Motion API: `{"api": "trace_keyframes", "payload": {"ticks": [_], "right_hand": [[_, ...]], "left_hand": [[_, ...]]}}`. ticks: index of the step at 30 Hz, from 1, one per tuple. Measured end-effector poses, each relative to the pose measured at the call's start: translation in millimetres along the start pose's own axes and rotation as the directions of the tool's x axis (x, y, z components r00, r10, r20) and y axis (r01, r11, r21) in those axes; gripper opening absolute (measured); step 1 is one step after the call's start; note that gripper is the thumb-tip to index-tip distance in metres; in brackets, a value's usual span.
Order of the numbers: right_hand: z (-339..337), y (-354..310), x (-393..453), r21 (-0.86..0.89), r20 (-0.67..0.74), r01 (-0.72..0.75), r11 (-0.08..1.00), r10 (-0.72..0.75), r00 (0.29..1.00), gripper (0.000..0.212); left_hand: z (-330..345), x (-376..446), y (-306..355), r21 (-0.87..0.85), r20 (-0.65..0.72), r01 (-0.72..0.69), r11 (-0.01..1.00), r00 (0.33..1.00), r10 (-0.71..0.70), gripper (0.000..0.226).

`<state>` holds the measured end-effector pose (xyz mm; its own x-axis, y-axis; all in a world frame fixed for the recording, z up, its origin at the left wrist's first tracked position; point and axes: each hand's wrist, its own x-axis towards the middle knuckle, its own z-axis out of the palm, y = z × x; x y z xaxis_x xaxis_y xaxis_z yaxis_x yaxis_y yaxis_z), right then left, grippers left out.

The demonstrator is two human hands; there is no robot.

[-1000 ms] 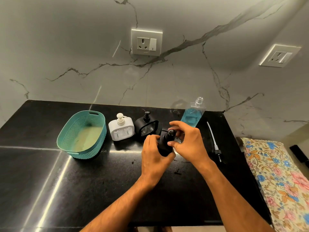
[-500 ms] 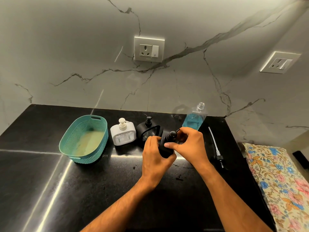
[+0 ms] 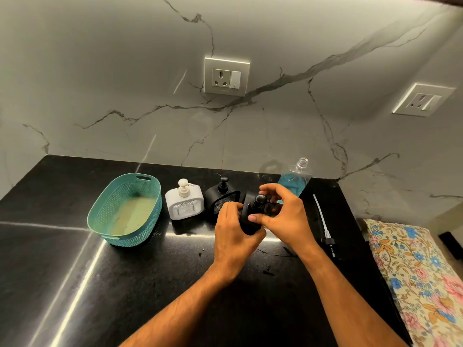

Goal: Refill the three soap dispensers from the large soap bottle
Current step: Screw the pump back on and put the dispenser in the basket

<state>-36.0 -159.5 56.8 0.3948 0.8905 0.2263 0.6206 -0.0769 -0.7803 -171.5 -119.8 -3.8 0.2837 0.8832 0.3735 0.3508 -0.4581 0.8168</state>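
While left hand [image 3: 234, 231] grips the upright black dispenser [image 3: 250, 221], right hand [image 3: 283, 216] pinches its pump head [image 3: 259, 200] directly above, axis vertical.

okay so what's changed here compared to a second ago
Little: the right hand has shifted its fingers round the pump of the black dispenser, which the left hand still grips. The basket, other dispensers and open soap bottle stayed put.

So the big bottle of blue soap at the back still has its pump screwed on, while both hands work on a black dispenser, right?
Not quite. The head view shows the big bottle with an open neck; its pump lies on the counter beside it. The left hand and right hand do hold the black dispenser.
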Motion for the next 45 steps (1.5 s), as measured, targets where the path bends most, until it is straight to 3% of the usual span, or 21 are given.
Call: {"api": "trace_keyframes", "payload": {"ticks": [10,13,17,23,34,45], "right_hand": [[-3.6,-3.2,9.6,-0.205,0.090,0.146,0.968,-0.130,0.987,0.059],[-4.4,-9.0,9.4,-0.255,0.129,0.231,0.939,-0.203,0.971,0.044],[-2.5,-12.9,12.1,-0.313,0.068,0.224,0.923,-0.214,0.975,0.031],[4.8,-15.3,11.3,-0.331,-0.049,0.193,0.924,-0.221,0.974,0.034],[15.8,-15.9,8.5,-0.374,-0.103,0.160,0.913,-0.212,0.972,0.035],[29.5,-27.5,9.0,-0.325,-0.029,0.221,0.920,-0.243,0.970,0.038]], "left_hand": [[2.6,0.0,-4.2,0.007,0.016,0.005,1.000,1.000,-0.006,0.044],[2.4,1.5,-3.7,0.011,0.015,0.001,1.000,1.000,-0.001,0.041],[2.8,1.8,-2.7,0.005,0.004,-0.007,1.000,1.000,0.007,0.040],[1.1,3.2,-0.4,-0.015,-0.030,-0.004,1.000,1.000,0.004,0.041],[-3.5,1.5,0.4,-0.031,-0.054,0.012,0.999,0.998,-0.014,0.041],[-22.1,-1.0,-7.2,-0.022,-0.088,0.025,0.999,0.996,-0.027,0.043]]}}
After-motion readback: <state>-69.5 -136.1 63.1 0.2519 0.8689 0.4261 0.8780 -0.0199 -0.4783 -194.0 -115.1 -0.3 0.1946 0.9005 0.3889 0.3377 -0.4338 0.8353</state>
